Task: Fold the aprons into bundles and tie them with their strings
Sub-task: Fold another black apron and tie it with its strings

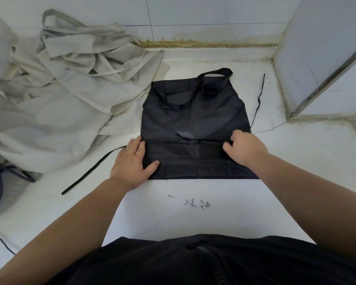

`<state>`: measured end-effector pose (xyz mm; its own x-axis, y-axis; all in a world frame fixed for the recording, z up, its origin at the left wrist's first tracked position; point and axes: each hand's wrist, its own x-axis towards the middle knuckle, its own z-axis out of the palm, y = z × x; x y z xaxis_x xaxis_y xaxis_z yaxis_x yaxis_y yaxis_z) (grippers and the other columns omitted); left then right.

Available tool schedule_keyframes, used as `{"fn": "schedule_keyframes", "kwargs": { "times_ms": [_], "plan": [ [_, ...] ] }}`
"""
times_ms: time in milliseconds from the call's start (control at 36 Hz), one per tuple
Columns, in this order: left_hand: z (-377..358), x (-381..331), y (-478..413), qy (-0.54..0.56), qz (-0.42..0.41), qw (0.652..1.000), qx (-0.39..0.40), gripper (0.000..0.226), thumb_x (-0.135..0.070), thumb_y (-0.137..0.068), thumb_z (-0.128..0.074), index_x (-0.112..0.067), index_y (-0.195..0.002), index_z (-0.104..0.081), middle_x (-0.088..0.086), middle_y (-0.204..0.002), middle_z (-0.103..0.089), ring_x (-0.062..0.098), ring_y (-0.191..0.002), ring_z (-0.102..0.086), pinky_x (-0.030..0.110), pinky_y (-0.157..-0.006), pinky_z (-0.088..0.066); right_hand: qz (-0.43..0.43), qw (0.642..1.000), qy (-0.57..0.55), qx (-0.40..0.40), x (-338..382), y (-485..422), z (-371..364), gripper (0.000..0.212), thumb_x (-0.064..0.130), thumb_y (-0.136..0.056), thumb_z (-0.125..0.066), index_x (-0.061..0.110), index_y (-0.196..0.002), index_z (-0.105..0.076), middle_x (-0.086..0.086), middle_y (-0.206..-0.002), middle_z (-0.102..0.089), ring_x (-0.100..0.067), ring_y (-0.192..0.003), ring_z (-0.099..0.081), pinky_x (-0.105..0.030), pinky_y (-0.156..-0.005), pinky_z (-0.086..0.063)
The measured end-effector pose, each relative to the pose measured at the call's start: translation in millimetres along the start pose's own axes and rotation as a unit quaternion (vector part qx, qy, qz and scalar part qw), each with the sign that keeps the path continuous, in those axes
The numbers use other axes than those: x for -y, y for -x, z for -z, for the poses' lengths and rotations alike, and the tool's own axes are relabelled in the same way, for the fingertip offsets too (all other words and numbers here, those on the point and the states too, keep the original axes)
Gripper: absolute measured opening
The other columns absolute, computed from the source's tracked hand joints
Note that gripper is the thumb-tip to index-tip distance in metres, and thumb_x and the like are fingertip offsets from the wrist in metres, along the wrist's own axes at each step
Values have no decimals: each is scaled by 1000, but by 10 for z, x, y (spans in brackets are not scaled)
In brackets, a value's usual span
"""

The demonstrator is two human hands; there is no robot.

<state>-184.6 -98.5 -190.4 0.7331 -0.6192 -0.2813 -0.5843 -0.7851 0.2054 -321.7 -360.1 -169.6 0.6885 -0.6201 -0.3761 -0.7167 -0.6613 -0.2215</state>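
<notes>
Far left: pale aprons heaped, crumpled, on white counter. Black string trails off black apron toward me. My left hand flat on apron's left edge, fingers straight, pressing. Apron centre, spread flat, near end folded into bands. My right hand at right edge, fingers curled, pinching fold. Second string alongside, right.

Black zip-front top, bare forearms
</notes>
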Motion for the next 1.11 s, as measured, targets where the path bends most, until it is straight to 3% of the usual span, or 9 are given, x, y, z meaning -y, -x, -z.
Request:
{"fn": "schedule_keyframes", "kwargs": {
  "times_ms": [167,361,528,667,778,861,1000,1056,1111],
  "plan": [
    [2,28,-9,-1,-13,1000,0,75,-51,-94,-43,-11,-151,-16,3,-159,-9,21,-145,-14,36,-117,-15,-95,993,34,-68,-185,126,3,35,43,-98,-37,11,-96,-49,-4,-81,-50,-25,-75,-48,-31,-63,-37],
    [8,5,25,38,-31,998,-38,67,-44,-90,-54,-8,-141,-30,6,-146,-31,25,-131,-34,38,-111,-28,-189,980,5,-55,-253,171,34,21,29,-90,-37,10,-97,-44,-9,-99,-50,-29,-84,-49,-33,-73,-35],
    [-33,54,20,17,-39,995,-88,63,-41,-82,-66,-3,-127,-44,12,-131,-40,32,-113,-46,42,-98,-39,-4,988,39,-150,-121,257,28,32,27,-92,-41,11,-118,-49,-12,-113,-50,-31,-90,-51,-35,-72,-39],
    [-23,0,26,-17,-169,973,-156,27,-24,-80,-58,-11,-103,-61,9,-111,-56,31,-94,-57,42,-78,-50,215,975,29,47,-42,341,-30,55,58,-80,-58,29,-126,-53,5,-116,-51,-19,-107,-54,-32,-90,-46],
    [-27,-24,20,-19,-243,965,-101,21,-3,-77,-59,-13,-91,-70,4,-91,-68,30,-70,-64,35,-58,-54,241,964,89,62,-76,411,-70,69,63,-73,-64,32,-131,-47,8,-116,-44,-15,-103,-51,-26,-81,-44],
    [10,-49,20,-22,-248,963,-104,27,-21,-82,-46,-14,-86,-72,1,-84,-70,28,-67,-65,32,-55,-54,251,960,114,56,-85,409,-66,66,60,-80,-58,29,-137,-45,7,-118,-44,-15,-104,-52,-25,-79,-43],
    [80,-92,90,-51,-205,977,-38,75,-79,-63,-41,-24,-107,-65,-11,-102,-63,16,-93,-58,31,-84,-40,253,959,122,25,-81,398,-46,50,56,-86,-47,26,-125,-55,6,-111,-59,-17,-102,-57,-30,-82,-49],
    [86,-72,82,-45,-186,981,-26,75,-78,-58,-44,-29,-112,-62,-15,-106,-60,11,-98,-56,28,-85,-31,241,966,87,23,-77,389,0,47,52,-87,-48,26,-126,-51,6,-110,-63,-19,-101,-59,-32,-82,-50],
    [132,-62,25,38,-150,987,-30,50,-58,-67,-54,-30,-107,-66,-14,-100,-64,11,-95,-60,22,-83,-36,233,969,75,41,-78,374,67,45,46,-86,-51,27,-126,-48,7,-109,-64,-19,-99,-59,-31,-81,-50]
  ]
}}
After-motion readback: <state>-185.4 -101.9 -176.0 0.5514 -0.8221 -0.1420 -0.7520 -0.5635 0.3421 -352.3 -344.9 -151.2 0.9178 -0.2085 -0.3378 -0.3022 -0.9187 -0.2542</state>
